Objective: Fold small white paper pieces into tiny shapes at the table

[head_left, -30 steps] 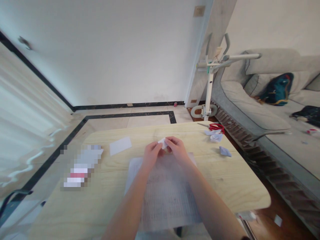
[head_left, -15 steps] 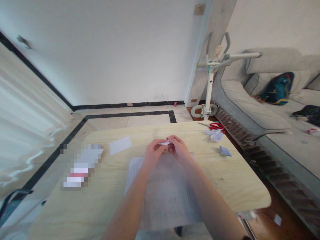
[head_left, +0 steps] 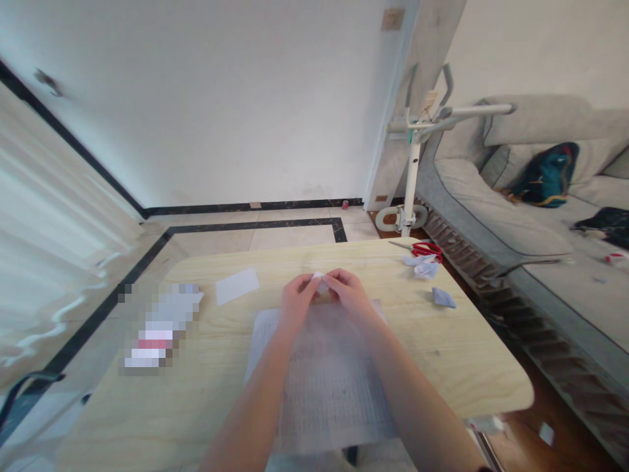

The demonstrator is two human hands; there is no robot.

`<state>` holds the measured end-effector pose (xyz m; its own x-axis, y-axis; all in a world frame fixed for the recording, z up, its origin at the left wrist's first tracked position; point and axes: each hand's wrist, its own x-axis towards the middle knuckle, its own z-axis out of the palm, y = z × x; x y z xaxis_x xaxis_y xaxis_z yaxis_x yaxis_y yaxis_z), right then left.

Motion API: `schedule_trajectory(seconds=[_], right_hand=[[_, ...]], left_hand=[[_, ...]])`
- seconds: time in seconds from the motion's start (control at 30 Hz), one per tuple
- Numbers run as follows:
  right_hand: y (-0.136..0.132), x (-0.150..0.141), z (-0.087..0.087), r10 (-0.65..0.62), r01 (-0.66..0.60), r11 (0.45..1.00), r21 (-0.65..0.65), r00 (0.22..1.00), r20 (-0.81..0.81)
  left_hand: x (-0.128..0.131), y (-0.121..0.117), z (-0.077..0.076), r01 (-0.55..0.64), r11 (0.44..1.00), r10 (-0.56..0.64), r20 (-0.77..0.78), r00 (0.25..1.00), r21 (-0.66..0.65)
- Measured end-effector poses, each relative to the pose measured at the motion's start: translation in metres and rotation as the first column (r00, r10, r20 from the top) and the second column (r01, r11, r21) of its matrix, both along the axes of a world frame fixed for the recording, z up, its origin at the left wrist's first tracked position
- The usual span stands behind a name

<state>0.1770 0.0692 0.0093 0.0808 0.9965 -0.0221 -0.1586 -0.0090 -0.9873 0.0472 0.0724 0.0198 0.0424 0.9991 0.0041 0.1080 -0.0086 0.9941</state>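
Observation:
Between my fingertips is a small piece of folded white paper point(head_left: 319, 280), held above the table's far middle. My left hand point(head_left: 297, 295) pinches its left side, thumb on top. My right hand point(head_left: 348, 288) is closed on the right side of the same paper, and the two hands nearly meet. Much of the paper is hidden by the fingers, so its full shape cannot be made out. Under my wrists lies a large printed sheet point(head_left: 334, 387). To the left rests a flat white paper rectangle point(head_left: 237, 286).
On the light wooden table point(head_left: 472, 367), red-handled scissors point(head_left: 426, 250) lie at the far right beside crumpled white paper point(head_left: 421, 265) and a folded paper piece point(head_left: 443, 297). A blurred-out item point(head_left: 162, 328) is at the left. A grey sofa point(head_left: 531, 223) stands beyond the right edge.
The paper in my fingers has turned, and a white tip now points up between the thumbs. Both hands have drawn slightly closer around it.

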Motion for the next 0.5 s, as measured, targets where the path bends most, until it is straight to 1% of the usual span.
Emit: schedule_trajectory(seconds=[0.17, 0.33, 0.43, 0.5], right_hand=[[0.0008, 0.0012, -0.0002, -0.061, 0.061, 0.998, 0.024, 0.998, -0.007], [0.0008, 0.0000, -0.0014, -0.049, 0.048, 0.997, 0.064, 0.999, 0.016], [0.0009, -0.0004, -0.0021, -0.056, 0.055, 0.997, 0.056, 0.998, 0.020], [0.0006, -0.0005, -0.0010, -0.059, 0.057, 0.997, 0.052, 0.998, 0.035]], left_hand=[[0.0003, -0.0002, -0.0015, 0.042, 0.999, -0.042, -0.022, 0.999, 0.025], [-0.0019, 0.0000, -0.0019, 0.041, 0.996, -0.037, -0.061, 0.997, 0.075], [-0.0018, -0.0006, -0.0010, 0.028, 0.997, -0.024, -0.061, 0.998, 0.075], [-0.0009, -0.0015, -0.0002, 0.043, 0.997, -0.039, -0.049, 0.998, 0.070]])
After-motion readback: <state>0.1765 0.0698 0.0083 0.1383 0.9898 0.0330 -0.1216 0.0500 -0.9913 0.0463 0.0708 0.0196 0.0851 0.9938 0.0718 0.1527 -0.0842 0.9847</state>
